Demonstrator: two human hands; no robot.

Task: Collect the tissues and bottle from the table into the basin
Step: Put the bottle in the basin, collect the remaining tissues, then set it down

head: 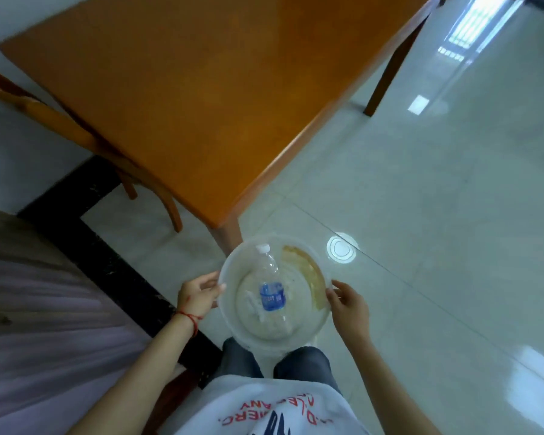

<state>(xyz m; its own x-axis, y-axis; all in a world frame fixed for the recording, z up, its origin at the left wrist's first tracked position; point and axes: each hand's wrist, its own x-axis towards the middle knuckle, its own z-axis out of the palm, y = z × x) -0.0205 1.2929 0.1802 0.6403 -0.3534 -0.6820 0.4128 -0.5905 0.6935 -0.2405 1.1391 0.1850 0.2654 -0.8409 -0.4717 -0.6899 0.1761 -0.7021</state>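
Observation:
A translucent white basin [233, 328] is held above the floor in front of my legs. My left hand [198, 295] grips its left rim, thumb over the edge. Its right rim is gripped by my right hand [347, 304]. Inside the basin lies a clear plastic bottle [272, 290] with a blue label and a white cap pointing away from me. White crumpled tissues [253, 304] lie on the basin's bottom beside and under the bottle. A brownish patch shows through the basin's far right wall.
An orange wooden table [186, 98] stands ahead, its near corner and leg just beyond the basin. A wooden chair [60, 120] stands at its left. A bed with pale cover [44, 309] is at the left. Glossy tiled floor [437, 215] spreads to the right.

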